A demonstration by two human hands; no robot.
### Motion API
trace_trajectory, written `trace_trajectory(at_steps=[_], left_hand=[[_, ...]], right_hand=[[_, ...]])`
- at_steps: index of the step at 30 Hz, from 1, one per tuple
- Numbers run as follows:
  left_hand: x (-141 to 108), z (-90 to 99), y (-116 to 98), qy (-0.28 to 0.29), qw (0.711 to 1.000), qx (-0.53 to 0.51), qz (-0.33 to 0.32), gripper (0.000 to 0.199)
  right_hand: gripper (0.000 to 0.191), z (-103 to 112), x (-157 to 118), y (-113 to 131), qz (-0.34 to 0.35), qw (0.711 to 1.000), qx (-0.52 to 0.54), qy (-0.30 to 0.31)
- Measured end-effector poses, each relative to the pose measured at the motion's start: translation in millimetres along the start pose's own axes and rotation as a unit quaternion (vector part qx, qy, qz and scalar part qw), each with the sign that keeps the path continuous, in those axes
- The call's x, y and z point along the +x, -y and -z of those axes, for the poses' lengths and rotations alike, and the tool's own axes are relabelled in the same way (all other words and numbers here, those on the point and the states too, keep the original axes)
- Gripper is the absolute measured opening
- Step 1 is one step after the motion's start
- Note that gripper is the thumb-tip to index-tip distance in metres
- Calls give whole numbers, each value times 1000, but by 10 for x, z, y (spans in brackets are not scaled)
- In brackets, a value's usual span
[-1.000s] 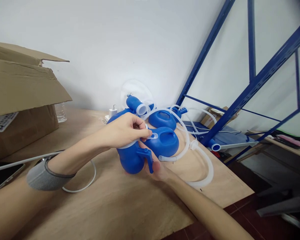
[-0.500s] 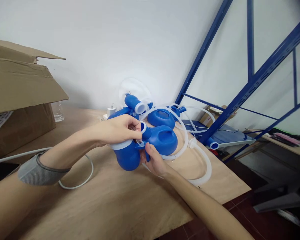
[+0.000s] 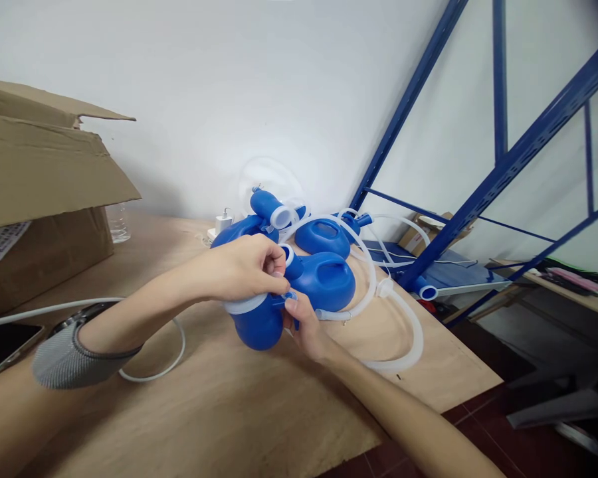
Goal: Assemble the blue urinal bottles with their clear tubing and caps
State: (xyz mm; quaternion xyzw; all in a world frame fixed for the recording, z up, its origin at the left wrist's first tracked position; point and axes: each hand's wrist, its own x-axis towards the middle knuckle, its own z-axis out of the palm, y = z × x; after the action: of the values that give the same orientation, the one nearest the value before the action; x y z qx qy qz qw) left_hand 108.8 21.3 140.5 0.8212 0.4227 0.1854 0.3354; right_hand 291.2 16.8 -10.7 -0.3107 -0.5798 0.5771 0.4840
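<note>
Between both hands is a blue plastic urinal piece (image 3: 257, 325) with a rounded body, a white collar and a narrow side spout. My right hand (image 3: 306, 325) is closed around the spout side, thumb on top. From above, my left hand (image 3: 252, 265) pinches with curled fingers near a small translucent fitting (image 3: 290, 296) on the spout. Exactly what lies under its fingertips is hidden. Just beyond lies a blue urinal bottle (image 3: 329, 282) with a moulded handle and a white-rimmed mouth. A white hose (image 3: 409, 332) curves over the table to the right.
More blue bottles (image 3: 321, 238) and coiled clear hoses stand against the wall. An open cardboard box (image 3: 54, 245) is at left, beside a clear bottle (image 3: 118, 222). A white cable (image 3: 182, 345) crosses the wooden table (image 3: 219, 411). A blue metal rack (image 3: 478, 186) rises at right.
Both hands have shifted slightly down and right with the urinal piece. My left thumb has moved down to the translucent fitting on the spout.
</note>
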Motion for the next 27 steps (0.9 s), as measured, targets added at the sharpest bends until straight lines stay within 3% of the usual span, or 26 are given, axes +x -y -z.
trace_trajectory(at_steps=[11,18,27], left_hand=[[-14,-53,-75,-9,998,55,9,18],[-64,-39,-137,-22,998,64,11,19],[-81,-143,-168,-26,995,95,-9,26]], right_hand=[[43,-58,-80,-18,43,998,-36,-20],[42,-29,-146,-37,13,996,-63,-68],[41,16,-155,-63,46,994,-78,-68]])
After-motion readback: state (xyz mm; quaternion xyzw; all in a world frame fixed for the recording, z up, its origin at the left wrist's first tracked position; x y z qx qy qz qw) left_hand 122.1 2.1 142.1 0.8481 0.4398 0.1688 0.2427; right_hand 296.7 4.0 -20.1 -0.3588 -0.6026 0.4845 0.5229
